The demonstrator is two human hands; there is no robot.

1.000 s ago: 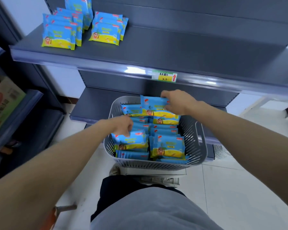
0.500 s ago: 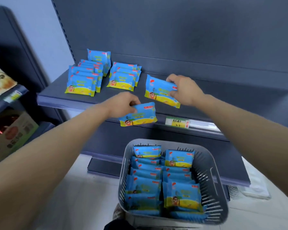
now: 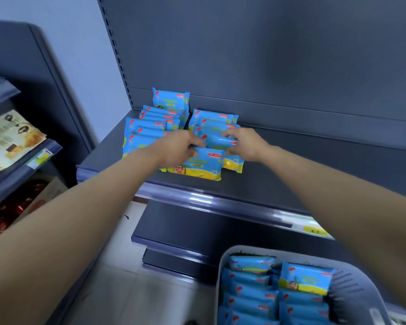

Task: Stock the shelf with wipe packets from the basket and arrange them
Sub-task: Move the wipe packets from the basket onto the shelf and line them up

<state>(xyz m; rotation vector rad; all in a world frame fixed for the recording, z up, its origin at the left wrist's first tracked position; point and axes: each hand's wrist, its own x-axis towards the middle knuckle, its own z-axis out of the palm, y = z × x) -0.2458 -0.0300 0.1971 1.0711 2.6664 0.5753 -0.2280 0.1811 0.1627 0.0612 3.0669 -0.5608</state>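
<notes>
Two rows of blue and yellow wipe packets lie on the dark grey shelf, a left row and a right row. My left hand grips a wipe packet at the front of the right row, low over the shelf. Just behind it, my right hand holds a second wipe packet against the same row. The grey basket at the bottom right holds several more packets.
One packet stands upright against the shelf's back panel. The shelf runs bare to the right of the rows. A lower shelf juts out beneath. At the left, another shelving unit carries boxed goods.
Both hands have carried their packets left and forward, from above the shelf's front edge down onto the front of the right row. The view has swung left and up.
</notes>
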